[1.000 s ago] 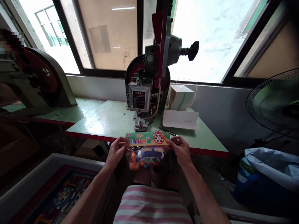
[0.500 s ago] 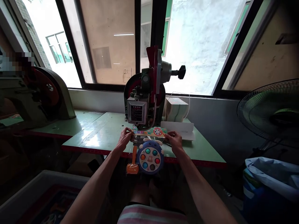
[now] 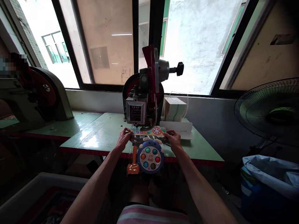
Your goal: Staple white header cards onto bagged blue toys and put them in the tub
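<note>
A printed header card (image 3: 149,131) stretches between my two hands, its upper edge under the head of a stapling machine (image 3: 136,112). My left hand (image 3: 125,137) pinches the card's left end. At the opposite end my right hand (image 3: 173,138) has its fingers closed on the card. Below the card hangs a clear plastic bag, partly over the table edge. In it are a round blue toy (image 3: 150,157) with coloured buttons and an orange toy hammer (image 3: 134,165). The machine's head hides part of the card's top.
Behind my right hand lie an open white box (image 3: 184,127) and a stack of cards (image 3: 175,109) on the green table (image 3: 98,133). A second machine (image 3: 46,93) stands left. A bin (image 3: 35,183) is below left; a fan (image 3: 268,112) and a lined blue container (image 3: 263,186) are right.
The view has shifted slightly to the right. Both hands keep their hold on the card, and the card's top edge now sits a little further under the machine's head.
</note>
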`<action>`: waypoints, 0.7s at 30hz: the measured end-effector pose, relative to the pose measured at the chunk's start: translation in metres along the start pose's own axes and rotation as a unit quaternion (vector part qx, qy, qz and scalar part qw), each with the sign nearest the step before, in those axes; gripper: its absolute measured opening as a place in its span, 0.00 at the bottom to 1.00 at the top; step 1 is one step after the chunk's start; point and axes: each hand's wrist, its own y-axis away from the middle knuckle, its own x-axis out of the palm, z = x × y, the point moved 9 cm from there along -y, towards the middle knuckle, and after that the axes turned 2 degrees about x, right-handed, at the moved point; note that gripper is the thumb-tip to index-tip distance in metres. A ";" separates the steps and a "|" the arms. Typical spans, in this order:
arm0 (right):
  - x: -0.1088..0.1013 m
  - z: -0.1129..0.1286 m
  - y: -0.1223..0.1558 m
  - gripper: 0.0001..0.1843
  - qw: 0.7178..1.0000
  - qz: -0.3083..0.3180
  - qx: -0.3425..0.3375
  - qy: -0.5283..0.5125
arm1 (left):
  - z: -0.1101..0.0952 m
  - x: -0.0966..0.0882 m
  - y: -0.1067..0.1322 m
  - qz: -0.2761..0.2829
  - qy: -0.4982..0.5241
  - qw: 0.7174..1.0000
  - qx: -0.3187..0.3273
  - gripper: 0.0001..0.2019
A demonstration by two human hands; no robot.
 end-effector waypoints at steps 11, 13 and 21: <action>0.073 -0.009 0.012 0.24 0.998 0.063 0.011 -0.019 | -0.017 -0.068 0.012 -0.049 -0.011 0.999 0.000 0.20; 0.081 -0.011 0.014 0.23 0.997 0.068 0.014 -0.023 | -0.020 -0.075 0.014 -0.058 -0.012 0.998 -0.003 0.20; 0.082 -0.017 0.009 0.22 0.997 0.068 0.034 -0.023 | -0.015 -0.077 0.014 -0.072 0.006 0.997 -0.017 0.20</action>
